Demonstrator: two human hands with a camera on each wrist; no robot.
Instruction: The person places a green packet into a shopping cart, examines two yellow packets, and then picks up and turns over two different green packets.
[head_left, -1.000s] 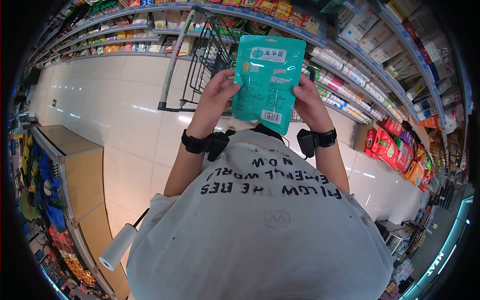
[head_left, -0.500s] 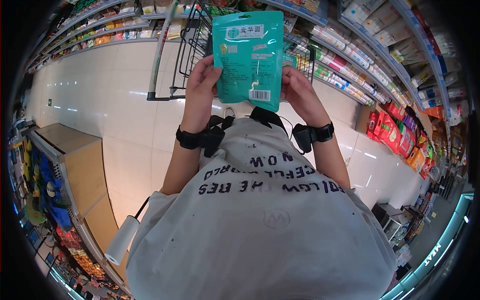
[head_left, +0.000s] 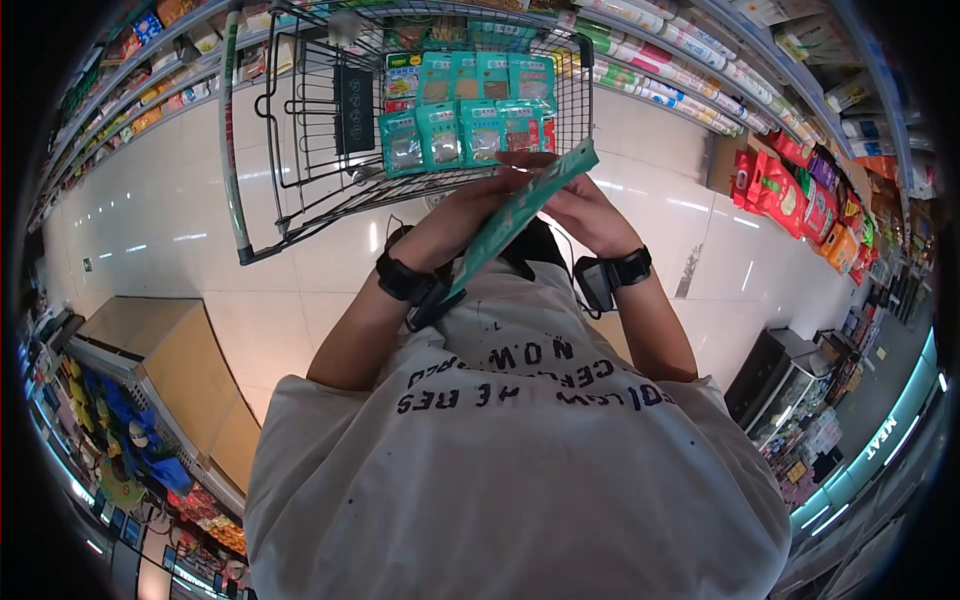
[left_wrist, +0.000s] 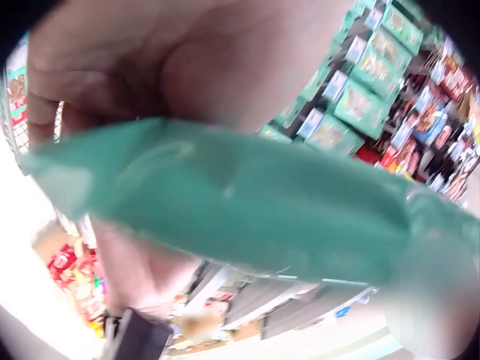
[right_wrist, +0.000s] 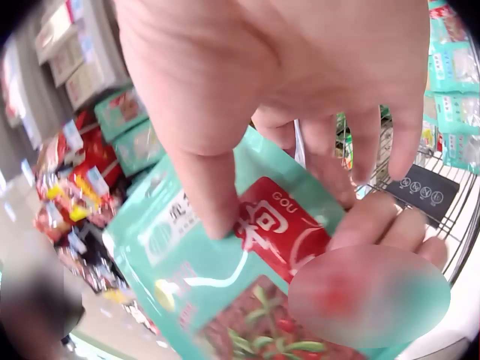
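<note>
Both hands hold one teal pouch [head_left: 510, 222], seen nearly edge-on and tilted in the head view. The left hand [head_left: 480, 205] grips its left side. On the other side, the right hand [head_left: 590, 215] is at its upper part. In the right wrist view, the pouch [right_wrist: 169, 247] shows a red label and a picture of food; the right hand's [right_wrist: 277, 67] thumb presses on its front near the label. The left wrist view has the teal pouch [left_wrist: 262, 202] across it, below the left hand [left_wrist: 187, 60].
A shopping cart [head_left: 275, 235] stands in front, with several teal pouches [head_left: 440, 135] laid in rows inside. Shelves of packaged goods [head_left: 660, 60] run behind and to the right. Red bags [head_left: 775, 195] stand at the right, and a wooden display stand [head_left: 200, 390] at the left.
The pouch has turned from facing the camera upright to a slanted, nearly edge-on pose. The hands have come closer together. More of the cart and its pouches is in view.
</note>
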